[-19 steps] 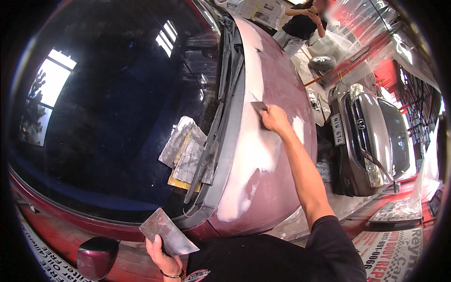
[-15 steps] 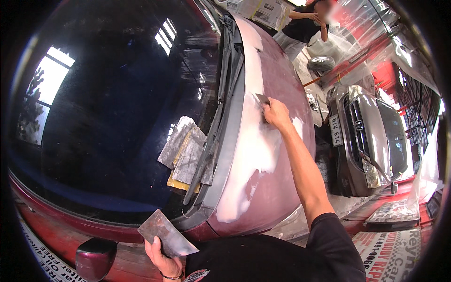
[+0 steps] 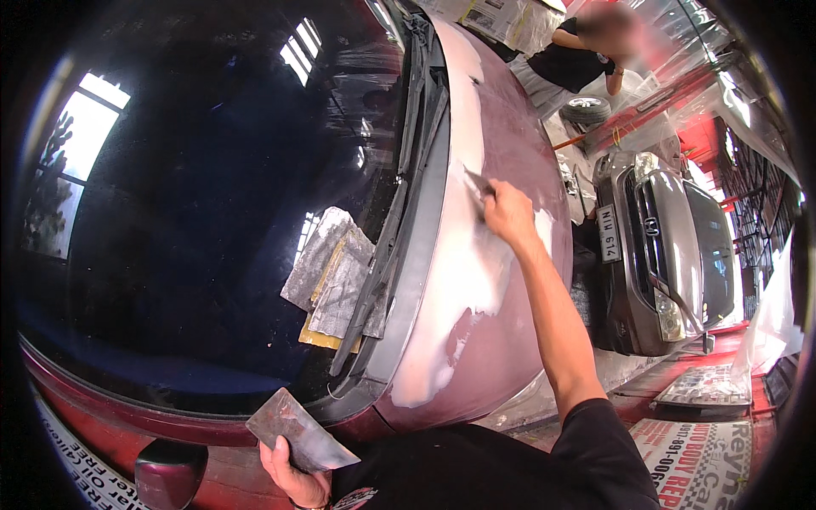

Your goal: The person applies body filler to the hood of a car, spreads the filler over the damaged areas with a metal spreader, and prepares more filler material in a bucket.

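Though cropped, seemingly red-lettered banner (image 3: 685, 463)

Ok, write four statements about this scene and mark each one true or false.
1. The left hand holds a flat, rectangular grey metal plate. True.
2. The right hand is empty. False: it grips a thin, dark, flat blade.
3. Flat, thin grey and yellow sheets lie on the dark glass windshield. True.
4. The grey-brown parked car is left of the maroon, pale-patched hood in the picture. False: it is right of that hood.
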A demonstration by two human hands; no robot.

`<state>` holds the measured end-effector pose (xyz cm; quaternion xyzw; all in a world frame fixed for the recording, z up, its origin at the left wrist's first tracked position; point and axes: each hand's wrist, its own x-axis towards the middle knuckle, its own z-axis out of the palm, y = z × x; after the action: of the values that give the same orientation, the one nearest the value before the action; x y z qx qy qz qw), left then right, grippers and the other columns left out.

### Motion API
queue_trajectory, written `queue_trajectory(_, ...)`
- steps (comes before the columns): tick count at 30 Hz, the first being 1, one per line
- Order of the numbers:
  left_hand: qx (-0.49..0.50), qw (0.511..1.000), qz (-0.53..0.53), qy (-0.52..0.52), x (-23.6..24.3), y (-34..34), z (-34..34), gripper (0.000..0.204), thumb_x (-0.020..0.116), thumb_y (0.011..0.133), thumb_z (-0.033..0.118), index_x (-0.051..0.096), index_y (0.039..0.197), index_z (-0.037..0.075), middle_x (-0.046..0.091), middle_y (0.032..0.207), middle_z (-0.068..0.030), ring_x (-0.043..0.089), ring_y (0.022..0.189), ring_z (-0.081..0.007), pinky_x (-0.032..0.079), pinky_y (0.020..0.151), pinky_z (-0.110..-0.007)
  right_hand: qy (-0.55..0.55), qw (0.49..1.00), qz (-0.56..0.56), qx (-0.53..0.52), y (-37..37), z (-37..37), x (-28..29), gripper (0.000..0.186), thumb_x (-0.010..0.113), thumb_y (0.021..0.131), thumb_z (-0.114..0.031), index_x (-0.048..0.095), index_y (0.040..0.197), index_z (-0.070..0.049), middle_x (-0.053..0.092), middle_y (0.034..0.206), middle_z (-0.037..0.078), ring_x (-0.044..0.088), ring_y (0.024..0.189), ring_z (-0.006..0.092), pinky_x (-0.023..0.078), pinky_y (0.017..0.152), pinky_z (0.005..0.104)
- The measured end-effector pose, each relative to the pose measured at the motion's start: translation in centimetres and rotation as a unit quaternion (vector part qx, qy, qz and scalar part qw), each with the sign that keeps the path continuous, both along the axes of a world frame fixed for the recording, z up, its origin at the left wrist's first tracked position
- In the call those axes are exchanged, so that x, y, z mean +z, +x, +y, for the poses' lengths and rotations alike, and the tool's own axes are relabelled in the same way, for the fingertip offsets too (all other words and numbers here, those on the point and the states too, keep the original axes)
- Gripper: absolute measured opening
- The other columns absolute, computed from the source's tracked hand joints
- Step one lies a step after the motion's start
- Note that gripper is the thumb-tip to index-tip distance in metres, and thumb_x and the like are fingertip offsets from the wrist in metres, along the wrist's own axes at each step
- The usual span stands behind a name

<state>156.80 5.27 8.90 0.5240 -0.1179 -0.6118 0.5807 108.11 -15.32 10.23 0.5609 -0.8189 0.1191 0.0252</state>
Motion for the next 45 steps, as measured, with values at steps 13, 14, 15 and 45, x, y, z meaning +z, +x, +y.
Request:
queue_trajectory(13, 0.0, 1.0, -0.019, 0.002, 0.2, 0.2, 0.2, 0.049, 0.058, 0.101, 0.034, 0.052, 0.139, 0.003, 0.065, 0.11, -0.0124, 0.072, 0.077, -0.0256, 0.065, 0.066, -0.04, -0.044, 0.997, -0.062, -0.007, 0.8, -1.8, -0.3, 0.034, 0.059, 0.097, -0.025, 0.073, 0.122, -0.007, 0.074, 0.112, 0.026, 0.07, 0.108, 0.0451, 0.054, 0.095, 0.0518)
queue_trajectory(14, 0.008, 1.0, -0.017, 0.001, 0.1, 0.0, 0.2, 0.049, 0.058, 0.101, 0.034, 0.052, 0.138, 0.002, 0.065, 0.11, -0.0124, 0.072, 0.077, -0.0256, 0.065, 0.065, -0.04, -0.056, 0.996, -0.056, -0.03, 1.1, -2.6, -0.8, 0.034, 0.059, 0.098, -0.025, 0.073, 0.123, -0.006, 0.074, 0.111, 0.027, 0.07, 0.107, 0.0449, 0.054, 0.095, 0.0499)
queue_trajectory(15, 0.015, 1.0, -0.027, 0.004, 0.1, -0.1, 0.2, 0.05, 0.058, 0.101, 0.035, 0.052, 0.138, 0.003, 0.065, 0.109, -0.0124, 0.072, 0.076, -0.0255, 0.064, 0.065, -0.04, 0.01, 0.997, -0.062, -0.052, 2.0, -3.3, -1.7, 0.037, 0.059, 0.097, -0.025, 0.071, 0.129, -0.01, 0.072, 0.12, 0.022, 0.067, 0.114, 0.0447, 0.052, 0.096, 0.0583)
queue_trajectory(45, -0.097, 0.993, -0.015, -0.064, 0.2, 1.1, 0.0, 0.052, 0.064, 0.097, 0.027, 0.054, 0.139, -0.003, 0.068, 0.117, -0.0173, 0.074, 0.09, -0.0312, 0.065, 0.079, -0.047, -0.078, 0.996, -0.027, -0.016, 1.2, 1.8, -2.3, 0.04, 0.064, 0.084, -0.014, 0.079, 0.12, -0.015, 0.073, 0.111, 0.016, 0.069, 0.108, 0.0386, 0.056, 0.095, 0.0509)
